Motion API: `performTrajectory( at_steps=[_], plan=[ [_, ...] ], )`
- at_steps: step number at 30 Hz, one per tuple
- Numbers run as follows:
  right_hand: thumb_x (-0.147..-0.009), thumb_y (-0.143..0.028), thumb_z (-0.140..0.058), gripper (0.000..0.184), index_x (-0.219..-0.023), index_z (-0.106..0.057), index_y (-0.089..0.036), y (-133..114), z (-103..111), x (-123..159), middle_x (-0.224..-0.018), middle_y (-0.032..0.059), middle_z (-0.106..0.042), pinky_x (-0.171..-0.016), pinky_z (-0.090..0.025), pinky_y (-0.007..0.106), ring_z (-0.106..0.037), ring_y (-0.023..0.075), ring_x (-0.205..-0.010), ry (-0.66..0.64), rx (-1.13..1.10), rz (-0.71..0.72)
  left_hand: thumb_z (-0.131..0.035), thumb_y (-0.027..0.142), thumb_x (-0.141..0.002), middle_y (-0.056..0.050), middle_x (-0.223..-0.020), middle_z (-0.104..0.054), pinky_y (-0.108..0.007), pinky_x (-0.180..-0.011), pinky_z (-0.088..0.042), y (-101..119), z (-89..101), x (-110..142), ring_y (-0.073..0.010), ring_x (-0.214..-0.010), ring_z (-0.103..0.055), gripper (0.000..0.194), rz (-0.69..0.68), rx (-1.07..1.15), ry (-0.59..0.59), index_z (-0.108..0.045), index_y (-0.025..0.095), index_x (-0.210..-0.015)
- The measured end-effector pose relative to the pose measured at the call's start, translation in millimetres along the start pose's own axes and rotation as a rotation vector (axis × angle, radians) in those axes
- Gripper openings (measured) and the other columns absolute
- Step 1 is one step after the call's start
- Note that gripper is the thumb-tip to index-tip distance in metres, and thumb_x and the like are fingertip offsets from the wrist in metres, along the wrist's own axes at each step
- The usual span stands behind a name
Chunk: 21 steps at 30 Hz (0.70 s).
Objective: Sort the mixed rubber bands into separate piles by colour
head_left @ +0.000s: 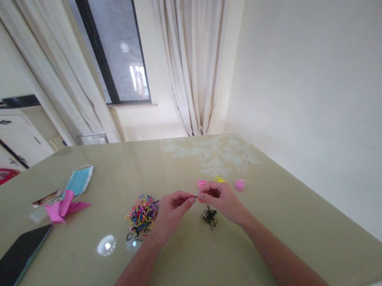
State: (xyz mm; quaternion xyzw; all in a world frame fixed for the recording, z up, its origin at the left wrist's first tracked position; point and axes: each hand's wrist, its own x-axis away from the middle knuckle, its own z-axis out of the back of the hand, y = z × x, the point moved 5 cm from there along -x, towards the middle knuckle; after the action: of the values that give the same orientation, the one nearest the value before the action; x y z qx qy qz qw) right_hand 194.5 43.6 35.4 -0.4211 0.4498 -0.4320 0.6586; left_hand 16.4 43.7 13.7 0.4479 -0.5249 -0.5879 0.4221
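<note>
Band point(196, 196), dark and thin, spans the narrow gap between our 2 hands, above the tabletop point(180, 265). We see only a short sliver, its visible length running roughly from side to side, more or less along the line of the far edge; how it loops behind our fingertips is too small to tell. Neither hand is clearly nearer: our left hand point(166, 214) has its grip pinched on the left end, thumb against forefinger, and our right hand point(224, 201) has its grip closed on the right end in the same way, so the 2 grips face each other.

Just on the near side of our right fingertips lies a small tangle of black bands point(209, 217). Beside our left hand, toward the left edge, we have a heap of mixed-colour bands point(142, 214), partly hidden by that hand. Beyond our right hand, toward the far edge, are a pink cluster point(201, 184), a yellow cluster point(219, 179) and, farther right, a pink piece point(240, 184).

Farther out, toward the left edge, we find folded pink paper point(66, 207) and a blue face mask point(80, 181); a dark phone-like slab point(19, 264) lies toward the near left corner.
</note>
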Motion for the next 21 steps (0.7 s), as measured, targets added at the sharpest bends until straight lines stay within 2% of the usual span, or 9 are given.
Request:
performTrajectory(
  at_steps=[6,10,13,15,18,19,21],
  plan=[
    [-0.082,-0.052,-0.078,0.034,-0.079,-0.072,-0.019,3,-1,0,-0.073,0.0011,-0.066,-0.069,-0.050,0.030,-0.059,0.0165,-0.069,0.025,-0.157,-0.049,-0.081,0.051,-0.076,-0.006,-0.081,-0.078,-0.028,-0.070,-0.051,3,-5.3,3,-0.0175,-0.073,-0.067,0.035,0.017,0.006,-0.057,-0.078,0.017,-0.083],
    [-0.081,-0.050,-0.080,0.033,-0.077,-0.072,-0.019,5,-6,0,-0.072,0.0000,-0.065,-0.068,-0.049,0.029,-0.058,0.0151,-0.068,0.036,-0.209,-0.062,-0.079,0.050,-0.079,-0.004,-0.081,-0.077,-0.027,-0.070,-0.051,4,-6.9,4,-0.0166,-0.073,-0.067,0.034,-0.006,0.002,-0.044,-0.076,0.017,-0.083],
    [-0.081,-0.048,-0.082,0.032,-0.076,-0.073,-0.018,0,-3,0,-0.070,-0.0003,-0.065,-0.067,-0.047,0.028,-0.058,0.0143,-0.067,0.025,-0.226,-0.079,-0.073,0.051,-0.084,-0.005,-0.088,-0.078,-0.029,-0.073,-0.052,6,1.0,2,-0.0186,-0.079,-0.068,0.034,-0.040,-0.065,-0.041,-0.076,0.018,-0.091],
    [-0.080,-0.047,-0.083,0.030,-0.077,-0.075,-0.018,-7,9,0,-0.071,0.0000,-0.066,-0.068,-0.048,0.028,-0.058,0.0145,-0.068,0.023,-0.215,-0.076,-0.068,0.049,-0.088,-0.006,-0.093,-0.078,-0.031,-0.077,-0.053,7,13.8,-1,-0.0202,-0.082,-0.069,0.032,-0.073,-0.281,-0.035,-0.077,0.020,-0.098],
    [-0.080,-0.046,-0.083,0.028,-0.075,-0.076,-0.019,-18,41,3,-0.068,-0.0006,-0.066,-0.064,-0.045,0.026,-0.056,0.0134,-0.065,0.101,-0.157,-0.038,-0.066,0.035,-0.091,-0.009,-0.104,-0.076,-0.038,-0.091,-0.049,4,44.4,-6,-0.0251,-0.097,-0.068,0.021,-0.083,-0.856,0.083,-0.078,0.021,-0.101],
    [-0.081,-0.046,-0.083,0.029,-0.074,-0.076,-0.019,-20,52,4,-0.068,-0.0007,-0.065,-0.061,-0.044,0.026,-0.055,0.0130,-0.064,0.134,-0.133,-0.026,-0.066,0.031,-0.090,-0.010,-0.109,-0.075,-0.040,-0.095,-0.047,2,55.0,-7,-0.0284,-0.106,-0.066,0.020,-0.048,-1.023,0.135,-0.078,0.021,-0.103],
    [-0.080,-0.048,-0.082,0.030,-0.076,-0.077,-0.018,-20,63,6,-0.068,0.0002,-0.065,-0.056,-0.041,0.026,-0.054,0.0133,-0.062,0.086,-0.061,-0.047,-0.063,0.029,-0.093,-0.011,-0.116,-0.073,-0.043,-0.098,-0.045,-5,69.3,-9,-0.0313,-0.114,-0.063,0.022,0.033,-1.194,0.160,-0.077,0.022,-0.107]
  ],
)
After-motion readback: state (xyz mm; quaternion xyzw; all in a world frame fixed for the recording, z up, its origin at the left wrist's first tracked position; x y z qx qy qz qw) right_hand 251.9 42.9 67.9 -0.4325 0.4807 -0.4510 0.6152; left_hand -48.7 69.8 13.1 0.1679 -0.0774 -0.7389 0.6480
